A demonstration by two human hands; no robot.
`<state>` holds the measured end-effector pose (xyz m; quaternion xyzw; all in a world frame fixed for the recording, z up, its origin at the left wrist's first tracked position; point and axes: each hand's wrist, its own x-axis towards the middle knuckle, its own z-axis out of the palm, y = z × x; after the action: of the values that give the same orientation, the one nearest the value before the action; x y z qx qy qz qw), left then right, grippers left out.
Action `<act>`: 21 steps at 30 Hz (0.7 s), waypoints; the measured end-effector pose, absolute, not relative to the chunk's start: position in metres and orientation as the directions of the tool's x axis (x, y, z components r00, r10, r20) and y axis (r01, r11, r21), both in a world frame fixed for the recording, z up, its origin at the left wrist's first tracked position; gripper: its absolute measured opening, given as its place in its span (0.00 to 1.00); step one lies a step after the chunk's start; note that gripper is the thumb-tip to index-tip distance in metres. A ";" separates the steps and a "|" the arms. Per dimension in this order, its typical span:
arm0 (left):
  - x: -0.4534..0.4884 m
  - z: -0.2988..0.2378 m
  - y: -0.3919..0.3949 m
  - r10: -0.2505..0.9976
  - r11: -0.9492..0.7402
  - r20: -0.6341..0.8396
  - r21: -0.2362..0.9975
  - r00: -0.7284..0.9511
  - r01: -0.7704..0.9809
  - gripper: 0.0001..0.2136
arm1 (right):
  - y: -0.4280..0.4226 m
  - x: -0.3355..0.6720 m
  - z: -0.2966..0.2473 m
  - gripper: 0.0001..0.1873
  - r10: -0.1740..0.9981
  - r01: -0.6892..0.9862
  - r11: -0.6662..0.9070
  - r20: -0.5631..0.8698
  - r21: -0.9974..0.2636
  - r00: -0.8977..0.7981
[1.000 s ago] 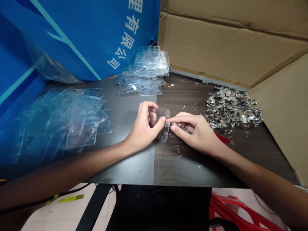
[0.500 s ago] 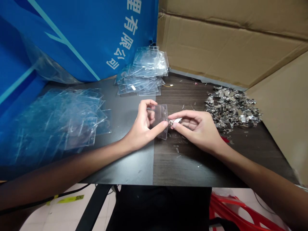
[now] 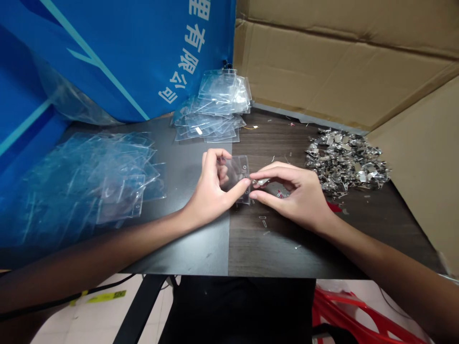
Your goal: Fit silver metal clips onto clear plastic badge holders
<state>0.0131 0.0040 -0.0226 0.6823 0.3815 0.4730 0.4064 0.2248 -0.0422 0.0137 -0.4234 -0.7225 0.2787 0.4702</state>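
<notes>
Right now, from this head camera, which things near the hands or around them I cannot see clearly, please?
In the head view:
- Small metal piece: the right hand hides part of it, and it is too small to tell its shape.
- Clear plastic holder: the left hand covers its left part.
- Heap of metal pieces: single pieces are too small to tell apart.
- Red plastic object: the bottom edge cuts it off.

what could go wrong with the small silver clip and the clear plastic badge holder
The right hand pinches the small silver metal clip at the fingertips, so it could slip onto the dark wood-grain tabletop. The thin clear plastic badge holder in the left hand might crease if pressed. The nearby heap of silver clips could get nudged.
</notes>
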 end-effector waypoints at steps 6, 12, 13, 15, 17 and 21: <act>0.015 -0.017 -0.002 0.878 -0.451 0.408 0.881 0.251 0.145 0.26 | -0.044 0.222 0.019 0.07 0.836 0.394 0.544 0.520 -0.741 -0.175; 0.016 -0.014 -0.002 0.873 -0.440 0.398 0.892 0.283 0.102 0.25 | -0.043 0.223 0.020 0.07 0.874 0.318 0.486 0.452 -0.814 -0.177; 0.016 -0.014 -0.002 0.874 -0.429 0.389 0.899 0.291 0.088 0.24 | -0.043 0.223 0.019 0.08 0.879 0.290 0.476 0.441 -0.830 -0.181; 0.016 -0.012 -0.002 0.875 -0.405 0.369 0.913 0.313 0.058 0.25 | -0.044 0.223 0.019 0.08 0.891 0.235 0.450 0.415 -0.862 -0.184; 0.014 -0.010 -0.002 0.874 -0.366 0.336 0.930 0.351 0.022 0.25 | -0.044 0.223 0.020 0.09 0.902 0.207 0.423 0.389 -0.882 -0.185; 0.009 -0.003 0.007 0.894 -0.217 0.237 0.971 0.381 -0.095 0.21 | -0.040 0.224 0.021 0.09 0.931 0.235 0.361 0.335 -0.902 -0.145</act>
<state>0.0094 0.0067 -0.0035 0.6318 0.3162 0.4577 0.5397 0.2240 -0.0400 0.0209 -0.4372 -0.6667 0.3582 0.4859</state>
